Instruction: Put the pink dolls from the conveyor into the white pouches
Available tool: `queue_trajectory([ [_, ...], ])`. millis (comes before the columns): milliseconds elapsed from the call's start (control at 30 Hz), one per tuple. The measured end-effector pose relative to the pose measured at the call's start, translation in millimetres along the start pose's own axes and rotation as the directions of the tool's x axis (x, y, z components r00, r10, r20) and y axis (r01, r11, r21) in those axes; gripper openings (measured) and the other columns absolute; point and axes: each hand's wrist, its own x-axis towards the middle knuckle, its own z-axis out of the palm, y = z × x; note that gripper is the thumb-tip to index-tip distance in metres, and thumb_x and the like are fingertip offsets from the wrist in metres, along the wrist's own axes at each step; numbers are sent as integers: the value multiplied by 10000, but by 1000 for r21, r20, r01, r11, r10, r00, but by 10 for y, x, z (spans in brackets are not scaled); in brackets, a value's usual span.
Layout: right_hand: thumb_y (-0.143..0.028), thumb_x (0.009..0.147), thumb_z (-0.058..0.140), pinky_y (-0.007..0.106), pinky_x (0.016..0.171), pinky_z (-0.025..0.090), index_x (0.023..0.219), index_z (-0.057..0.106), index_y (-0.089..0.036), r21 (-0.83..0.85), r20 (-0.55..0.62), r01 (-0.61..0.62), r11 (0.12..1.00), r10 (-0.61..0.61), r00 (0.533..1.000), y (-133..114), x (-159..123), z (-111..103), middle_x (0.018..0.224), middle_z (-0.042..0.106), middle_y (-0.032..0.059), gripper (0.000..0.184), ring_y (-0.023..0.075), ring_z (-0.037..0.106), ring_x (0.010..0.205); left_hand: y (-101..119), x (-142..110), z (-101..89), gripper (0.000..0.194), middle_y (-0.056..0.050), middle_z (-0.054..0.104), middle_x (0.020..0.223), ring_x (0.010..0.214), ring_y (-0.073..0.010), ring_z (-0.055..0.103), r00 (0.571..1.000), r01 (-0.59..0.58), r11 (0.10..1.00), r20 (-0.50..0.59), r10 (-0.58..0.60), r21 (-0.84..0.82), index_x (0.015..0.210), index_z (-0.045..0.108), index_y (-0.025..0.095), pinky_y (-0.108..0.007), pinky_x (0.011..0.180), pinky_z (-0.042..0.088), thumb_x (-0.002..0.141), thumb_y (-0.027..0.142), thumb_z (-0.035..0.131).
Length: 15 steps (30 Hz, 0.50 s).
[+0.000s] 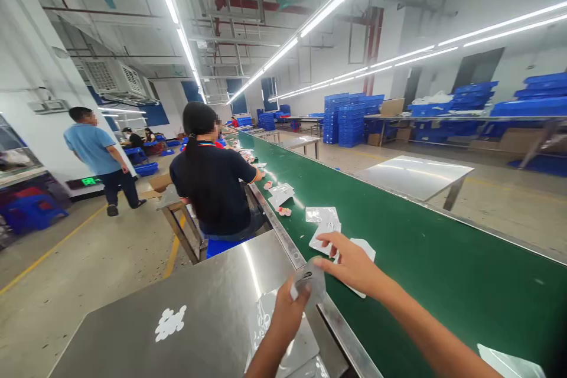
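Note:
My left hand point(287, 313) is closed around a small, translucent grey-white plastic pouch point(312, 283) with a dark mark on it, held over the belt's metal edge. My right hand point(352, 263) hovers just beyond, thumb tip at the pouch's upper edge and forefinger apart from the thumb. Beneath and beside the right hand, several flat white pouches point(325, 235) lie on the green conveyor belt point(407, 266). Below my left hand, a stack of similar clear-and-white pouches point(301, 348) rests on the steel table, partly hidden by my forearm.
The steel table point(208, 301) bears a cluster of white round pieces point(170, 323). A person in a dark shirt point(215, 180) sits ahead along the belt, near pink-and-white items point(283, 211). Another person point(95, 153) walks at left. Blue crates point(349, 121) stand beyond a second steel table point(416, 176).

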Motion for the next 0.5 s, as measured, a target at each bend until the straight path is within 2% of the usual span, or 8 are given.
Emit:
queue_trajectory([
  [33, -427, 772, 588, 243, 635, 404, 966, 600, -217, -57, 38, 68, 996, -66, 997, 1, 57, 14, 926, 589, 19, 286, 127, 524, 711, -23, 9, -90, 423, -84, 690, 1008, 977, -267, 596, 998, 62, 997, 22, -61, -55, 1066, 623, 141, -370, 875, 444, 769, 440, 582],
  [100, -376, 802, 566, 221, 599, 376, 831, 634, -192, -99, 166, 173, 980, -155, 974, 10, 188, 107, 795, 584, 0, 198, 111, 504, 663, -89, 29, -259, 505, -99, 710, 920, 927, -294, 620, 982, 188, 960, 57, -180, -207, 986, 648, 117, -376, 842, 464, 644, 485, 697],
  [167, -361, 823, 542, 201, 541, 339, 703, 617, -164, -106, 229, 189, 976, -161, 960, 30, 361, 258, 648, 539, -22, 243, 98, 480, 610, -163, 58, -404, 574, -111, 716, 906, 929, -318, 628, 957, 282, 876, 53, -284, -391, 968, 653, 119, -382, 838, 475, 539, 482, 770],
  [267, -447, 821, 543, 177, 487, 321, 732, 622, -159, -95, 363, 178, 979, -133, 922, 92, 752, 473, 605, 535, -39, 311, 82, 483, 564, -249, 153, -589, 625, -105, 720, 925, 971, -310, 628, 902, 347, 731, -4, -431, -587, 1106, 592, 140, -371, 844, 492, 568, 398, 781],
  [333, -491, 871, 454, 166, 516, 371, 830, 640, -182, -178, 436, 181, 967, -87, 896, 168, 1111, 559, 676, 593, -36, 363, 84, 536, 601, -284, 260, -700, 620, -99, 731, 860, 945, -290, 646, 843, 387, 673, -54, -535, -631, 1185, 528, 128, -366, 823, 511, 638, 316, 750],
  [367, -477, 908, 390, 171, 558, 404, 882, 640, -189, -251, 428, 169, 953, -48, 903, 221, 1309, 585, 746, 623, -23, 382, 92, 565, 649, -300, 320, -753, 602, -99, 734, 816, 921, -282, 657, 813, 404, 657, -80, -577, -636, 1206, 505, 114, -366, 812, 518, 673, 283, 726],
  [433, -393, 955, 324, 221, 668, 453, 960, 622, -171, -403, 328, 107, 909, 34, 944, 352, 1698, 623, 904, 637, 28, 372, 125, 592, 780, -340, 432, -855, 555, -97, 732, 745, 871, -271, 675, 765, 423, 654, -140, -629, -627, 1218, 483, 93, -365, 796, 527, 721, 238, 684],
  [500, -329, 943, 398, 306, 752, 475, 1017, 589, -135, -501, 237, 46, 864, 86, 968, 499, 2014, 671, 1010, 604, 73, 282, 162, 582, 876, -398, 505, -945, 557, -86, 728, 709, 833, -263, 685, 737, 425, 674, -200, -645, -604, 1225, 468, 95, -360, 786, 530, 728, 231, 680],
])
